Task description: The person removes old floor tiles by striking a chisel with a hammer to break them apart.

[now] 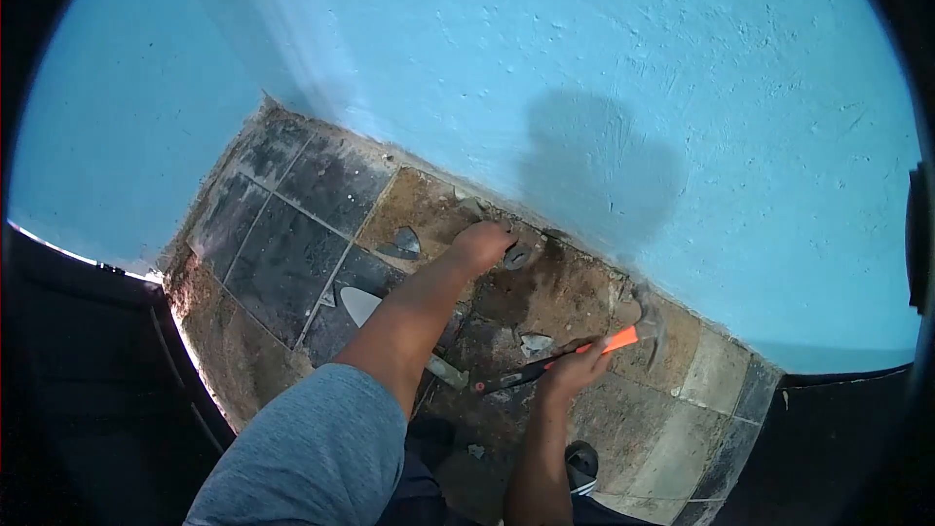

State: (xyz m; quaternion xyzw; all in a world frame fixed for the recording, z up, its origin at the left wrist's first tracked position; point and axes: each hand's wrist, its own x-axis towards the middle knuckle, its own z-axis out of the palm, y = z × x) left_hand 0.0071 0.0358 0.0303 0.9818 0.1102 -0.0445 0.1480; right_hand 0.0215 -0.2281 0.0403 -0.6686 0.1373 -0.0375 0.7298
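Observation:
My right hand [575,370] grips a claw hammer [621,338] by its orange and black handle, the metal head near the wall. Low over the floor by the wall, my left hand [482,245] is closed with its fingers curled; what they hold, if anything, is hidden. Right beside those fingers is a dark grey tile shard [517,255]. Another broken tile piece [402,244] lies to the left, and a pale shard [535,343] sits near the hammer. Partly under my left forearm is a pointed pale blade [359,305], like a trowel's.
Dark floor tiles [282,251] cover the left side, with brown bare patches [575,297] in the middle. A blue wall [438,68] rises along the far edge. My shoe [581,463] stands at the bottom, and a small fragment [476,451] lies near it.

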